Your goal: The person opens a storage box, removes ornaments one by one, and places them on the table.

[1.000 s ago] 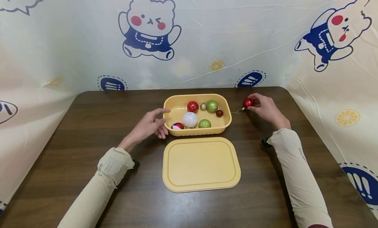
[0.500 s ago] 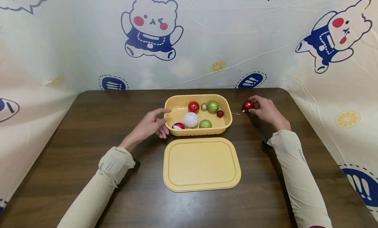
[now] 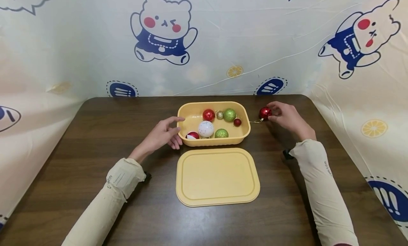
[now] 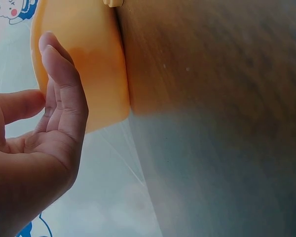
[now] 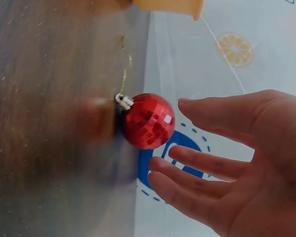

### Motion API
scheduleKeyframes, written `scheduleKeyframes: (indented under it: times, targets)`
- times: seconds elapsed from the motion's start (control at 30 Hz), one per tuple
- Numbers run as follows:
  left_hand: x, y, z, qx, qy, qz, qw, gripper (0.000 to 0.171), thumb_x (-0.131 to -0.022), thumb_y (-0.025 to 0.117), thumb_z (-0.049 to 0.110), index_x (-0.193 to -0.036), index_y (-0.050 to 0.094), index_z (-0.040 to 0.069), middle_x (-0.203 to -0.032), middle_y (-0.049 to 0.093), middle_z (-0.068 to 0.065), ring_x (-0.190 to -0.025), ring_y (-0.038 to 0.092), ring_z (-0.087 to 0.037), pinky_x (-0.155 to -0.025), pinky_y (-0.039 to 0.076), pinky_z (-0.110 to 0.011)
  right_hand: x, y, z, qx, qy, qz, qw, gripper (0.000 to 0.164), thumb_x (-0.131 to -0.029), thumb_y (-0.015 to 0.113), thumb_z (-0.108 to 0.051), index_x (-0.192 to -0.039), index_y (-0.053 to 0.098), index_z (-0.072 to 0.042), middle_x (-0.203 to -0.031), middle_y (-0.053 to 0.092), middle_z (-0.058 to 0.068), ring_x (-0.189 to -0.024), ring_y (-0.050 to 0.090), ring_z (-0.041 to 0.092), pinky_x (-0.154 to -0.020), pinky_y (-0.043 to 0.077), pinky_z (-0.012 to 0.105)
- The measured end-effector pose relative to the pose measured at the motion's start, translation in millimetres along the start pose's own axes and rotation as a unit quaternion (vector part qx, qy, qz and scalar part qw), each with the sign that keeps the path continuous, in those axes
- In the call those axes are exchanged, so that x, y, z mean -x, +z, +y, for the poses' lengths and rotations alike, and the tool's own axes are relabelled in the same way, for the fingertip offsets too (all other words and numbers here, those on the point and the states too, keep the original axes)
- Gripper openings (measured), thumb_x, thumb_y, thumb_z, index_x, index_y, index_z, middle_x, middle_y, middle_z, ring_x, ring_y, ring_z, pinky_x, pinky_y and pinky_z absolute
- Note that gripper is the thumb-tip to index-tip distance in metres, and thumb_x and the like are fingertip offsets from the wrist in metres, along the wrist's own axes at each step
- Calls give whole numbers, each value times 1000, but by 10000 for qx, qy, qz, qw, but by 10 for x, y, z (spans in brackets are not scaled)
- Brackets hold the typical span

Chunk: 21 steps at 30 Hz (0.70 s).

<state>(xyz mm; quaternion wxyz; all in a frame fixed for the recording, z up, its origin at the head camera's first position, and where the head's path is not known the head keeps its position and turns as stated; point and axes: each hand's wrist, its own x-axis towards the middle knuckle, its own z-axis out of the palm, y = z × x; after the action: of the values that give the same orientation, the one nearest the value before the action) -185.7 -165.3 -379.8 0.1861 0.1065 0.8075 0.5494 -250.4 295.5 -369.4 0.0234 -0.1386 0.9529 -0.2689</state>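
A shiny red faceted bauble [image 5: 149,121] with a silver cap and gold string lies on the table to the right of a yellow box [image 3: 216,142]. My right hand [image 3: 288,119] is just right of the bauble. In the right wrist view, its thumb and fingers are spread and apart from the ball. My left hand [image 3: 160,134] is at the box's left end, with fingers extended against its rim and side. Inside the box lie a red bauble [image 3: 208,115], a white speckled one [image 3: 205,128], a red-and-white one [image 3: 192,135] and several green, gold and dark red ones.
A flat yellow lid [image 3: 218,177] lies on the dark wooden table [image 3: 153,210] in front of the box. Behind the table hangs a pale cloth [image 3: 216,44] printed with cartoon bears.
A second ago my right hand had its fingers around the red bauble. Now they are apart from it, and the bauble sits slightly further left. My left hand keeps its place at the box.
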Motion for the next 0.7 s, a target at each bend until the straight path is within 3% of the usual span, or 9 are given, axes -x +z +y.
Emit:
scheduleKeyframes:
  times: [0.33, 0.7]
  targets:
    - [-18, 9, -13, -14, -76, -3, 10000, 46, -104, 50, 10, -149, 39, 8, -80, 69, -21, -65, 68, -38, -64, 61, -39, 45, -63, -209, -56, -15, -72, 10000, 44, -94, 67, -8, -135, 54, -2, -128, 60, 24, -112, 61, 40, -92, 52, 56]
    - [-14, -10, 0, -24, -41, 17, 10000, 46, -104, 51, 10, -149, 39, 8, -80, 69, -21, -63, 68, -34, -63, 61, -38, 29, -48, -637, -2, -596, 379, 9975, 41, -94, 68, -11, -133, 58, -4, -132, 59, 18, -113, 59, 34, -97, 49, 55]
